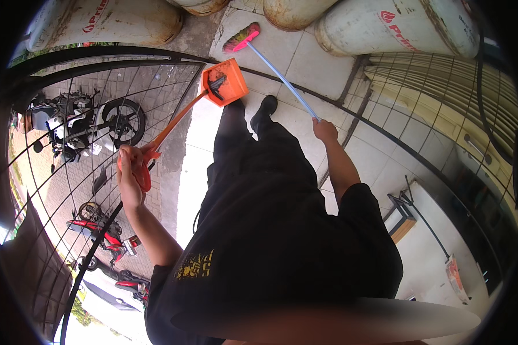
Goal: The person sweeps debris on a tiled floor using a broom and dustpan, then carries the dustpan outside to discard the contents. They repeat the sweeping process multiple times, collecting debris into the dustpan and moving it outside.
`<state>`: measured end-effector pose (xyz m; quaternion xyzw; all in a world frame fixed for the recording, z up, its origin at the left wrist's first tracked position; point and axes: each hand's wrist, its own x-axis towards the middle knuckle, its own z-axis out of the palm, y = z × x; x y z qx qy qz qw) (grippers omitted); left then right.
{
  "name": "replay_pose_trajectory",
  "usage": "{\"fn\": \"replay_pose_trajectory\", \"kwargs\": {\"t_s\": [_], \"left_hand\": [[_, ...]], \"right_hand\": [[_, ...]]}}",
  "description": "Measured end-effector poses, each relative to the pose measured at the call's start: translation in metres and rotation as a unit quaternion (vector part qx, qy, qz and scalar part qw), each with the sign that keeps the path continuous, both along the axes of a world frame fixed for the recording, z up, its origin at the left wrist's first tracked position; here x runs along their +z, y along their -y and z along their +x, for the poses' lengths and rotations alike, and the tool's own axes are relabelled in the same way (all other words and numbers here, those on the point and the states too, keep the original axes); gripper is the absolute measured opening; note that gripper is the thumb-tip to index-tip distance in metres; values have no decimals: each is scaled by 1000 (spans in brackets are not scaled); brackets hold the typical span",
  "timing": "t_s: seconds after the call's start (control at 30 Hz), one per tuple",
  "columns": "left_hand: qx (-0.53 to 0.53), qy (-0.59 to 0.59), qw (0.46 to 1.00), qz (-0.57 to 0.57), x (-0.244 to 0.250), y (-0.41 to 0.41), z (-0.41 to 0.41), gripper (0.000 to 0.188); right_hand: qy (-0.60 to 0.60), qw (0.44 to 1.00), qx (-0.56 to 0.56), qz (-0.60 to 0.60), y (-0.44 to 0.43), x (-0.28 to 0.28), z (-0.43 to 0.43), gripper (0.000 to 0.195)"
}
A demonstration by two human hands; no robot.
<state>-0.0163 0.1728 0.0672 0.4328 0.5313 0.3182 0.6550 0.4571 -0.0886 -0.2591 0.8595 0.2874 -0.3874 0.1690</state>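
Note:
My left hand (131,179) grips the red-orange loop handle of a long-handled plastic dustpan (237,84). The dustpan's orange pan is in front of my feet, and dark debris and smudges show inside it. Its long shaft (179,118) slants down towards my left hand. In my right hand (326,130) is the upper end of a broom's light blue handle (287,84). The broom's head (241,38), pink with dark and yellowish bristles, rests on the floor tiles ahead, a little beyond the dustpan and apart from it.
Large rust-stained drums (108,21) bearing writing stand ahead, with another drum (393,28) to the right. Black wire mesh (93,142) separates me from parked motorcycles (73,123) on paving at left. Mesh and a shutter (431,82) are at right. Pale tiles (302,114) lie underfoot.

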Motion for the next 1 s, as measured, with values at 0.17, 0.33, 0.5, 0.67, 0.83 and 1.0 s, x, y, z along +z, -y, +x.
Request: {"fn": "replay_pose_trajectory", "kwargs": {"t_s": [0.17, 0.33, 0.5, 0.67, 0.83, 1.0], "left_hand": [[-20, 20, 1000, -12, 1, -2, 4, 41], [-54, 14, 998, -15, -16, -16, 22, 40], [-87, 23, 996, -6, -23, -37, 45, 40], [-130, 21, 991, -5, -23, -60, 61, 38], [-191, 15, 982, 2, -17, -91, 70, 39], [-225, 28, 974, 0, -32, -122, 79, 40]], "right_hand": [[5, 996, -30, -83, 91, 35, 20, 71], [60, 987, -54, -140, 223, 108, 49, 73], [30, 993, -95, -63, 266, 133, 28, 74], [14, 988, -151, 13, 197, 48, -14, 74], [-39, 960, -278, 3, 144, -12, -67, 81], [-60, 938, -338, -35, 188, 49, -111, 80]]}}
